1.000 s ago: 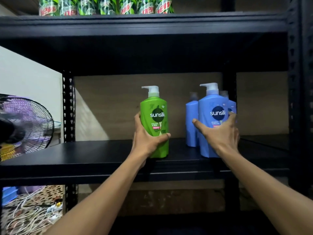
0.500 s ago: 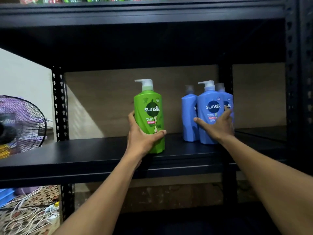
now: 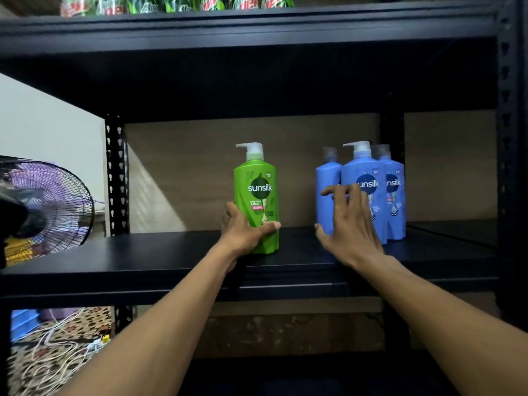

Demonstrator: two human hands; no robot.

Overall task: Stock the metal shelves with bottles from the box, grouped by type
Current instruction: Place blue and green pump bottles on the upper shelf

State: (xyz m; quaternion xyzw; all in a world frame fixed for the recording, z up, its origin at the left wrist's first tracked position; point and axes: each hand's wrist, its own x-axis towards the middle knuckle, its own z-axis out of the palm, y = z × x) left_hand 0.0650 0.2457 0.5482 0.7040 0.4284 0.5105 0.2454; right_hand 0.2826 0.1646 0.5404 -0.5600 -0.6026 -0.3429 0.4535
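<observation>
A green Sunsilk pump bottle (image 3: 256, 192) stands upright on the black metal shelf (image 3: 171, 252). My left hand (image 3: 243, 231) grips its lower part, thumb across the front. To the right, three blue Sunsilk pump bottles (image 3: 371, 195) stand close together on the same shelf. My right hand (image 3: 347, 221) hovers in front of them with fingers spread and loosely bent, off the front blue bottle; whether it touches the left one I cannot tell.
Green soda bottles (image 3: 177, 2) line the shelf above. A standing fan (image 3: 48, 207) is at the left, beyond the shelf post (image 3: 115, 172). White cables (image 3: 57, 350) lie on a patterned floor below left. Bare shelf surface stretches to the left of the green bottle.
My right hand has let go of the front blue bottle and drawn back left with fingers spread. The green bottle stays in my left hand on the shelf.
</observation>
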